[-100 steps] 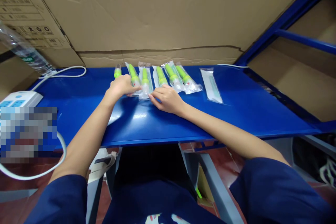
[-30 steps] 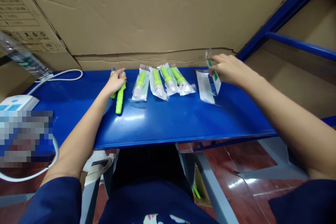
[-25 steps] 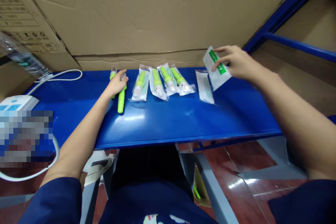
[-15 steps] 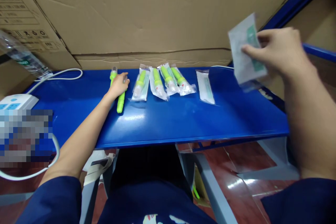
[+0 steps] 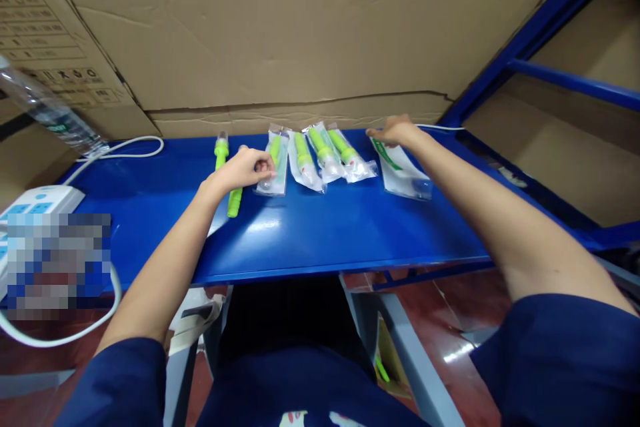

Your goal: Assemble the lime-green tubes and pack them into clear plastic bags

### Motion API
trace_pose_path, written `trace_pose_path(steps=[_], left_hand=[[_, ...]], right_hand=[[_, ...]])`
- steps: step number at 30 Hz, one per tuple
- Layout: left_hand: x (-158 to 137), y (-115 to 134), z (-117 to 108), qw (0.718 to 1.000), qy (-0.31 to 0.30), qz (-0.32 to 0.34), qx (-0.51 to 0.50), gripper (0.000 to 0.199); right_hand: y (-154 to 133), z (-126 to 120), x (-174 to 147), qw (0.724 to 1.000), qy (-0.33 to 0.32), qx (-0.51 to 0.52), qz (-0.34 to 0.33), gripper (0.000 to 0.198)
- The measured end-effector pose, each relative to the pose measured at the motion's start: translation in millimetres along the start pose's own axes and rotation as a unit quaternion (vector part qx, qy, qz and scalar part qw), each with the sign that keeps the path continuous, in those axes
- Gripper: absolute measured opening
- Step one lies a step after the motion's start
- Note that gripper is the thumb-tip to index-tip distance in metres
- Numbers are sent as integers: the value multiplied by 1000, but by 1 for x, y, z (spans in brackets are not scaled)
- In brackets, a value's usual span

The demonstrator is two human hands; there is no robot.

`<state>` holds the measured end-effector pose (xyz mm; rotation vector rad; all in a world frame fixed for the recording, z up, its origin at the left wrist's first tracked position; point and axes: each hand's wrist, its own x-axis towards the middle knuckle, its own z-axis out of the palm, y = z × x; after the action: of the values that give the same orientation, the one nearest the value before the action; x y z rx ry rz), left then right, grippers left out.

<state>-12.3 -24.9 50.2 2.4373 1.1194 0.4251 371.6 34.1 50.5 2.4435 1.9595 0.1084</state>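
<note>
My left hand [image 5: 244, 168] is above the table with its fingers loosely curled, and I see nothing in them. It partly covers a lime-green stick [image 5: 235, 201] with a clear cap and overlaps the leftmost bagged green stick [image 5: 277, 147]. Several more bagged green sticks [image 5: 320, 147] lie in a row to its right. My right hand [image 5: 394, 131] pinches the far end of a flat white plastic packet [image 5: 405, 177] with a green label. That packet rests at the table's right side, and its fingertips are partly hidden.
The blue table [image 5: 310, 240] backs onto a cardboard wall [image 5: 300, 33]. A white power strip [image 5: 55, 200] with a looping cable sits at the left, near a clear plastic bottle [image 5: 55, 113]. Blue metal framing [image 5: 550, 77] stands at the right.
My right hand has come down and left, bringing the packet from the air onto the table where another white packet lay. My left hand has shifted right, off the loose green stick.
</note>
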Motion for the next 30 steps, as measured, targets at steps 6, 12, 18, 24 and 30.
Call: trace_pose_path(steps=[6, 12, 18, 24, 30], left_hand=[[-12, 7, -9, 992, -16, -106, 60, 19], [-13, 11, 3, 991, -31, -123, 44, 58], [-7, 17, 29, 992, 50, -83, 84, 81], [-7, 30, 41, 969, 82, -135, 189, 79], [-7, 43, 57, 955, 98, -181, 214, 76]], right_hand=[[-57, -27, -57, 980, 125, 113, -101, 47], [-140, -22, -106, 945, 4, 119, -306, 47], [-159, -10, -117, 945, -16, 52, -322, 42], [-162, -13, -123, 943, -13, 37, -331, 38], [-169, -12, -126, 941, -17, 25, -338, 36]])
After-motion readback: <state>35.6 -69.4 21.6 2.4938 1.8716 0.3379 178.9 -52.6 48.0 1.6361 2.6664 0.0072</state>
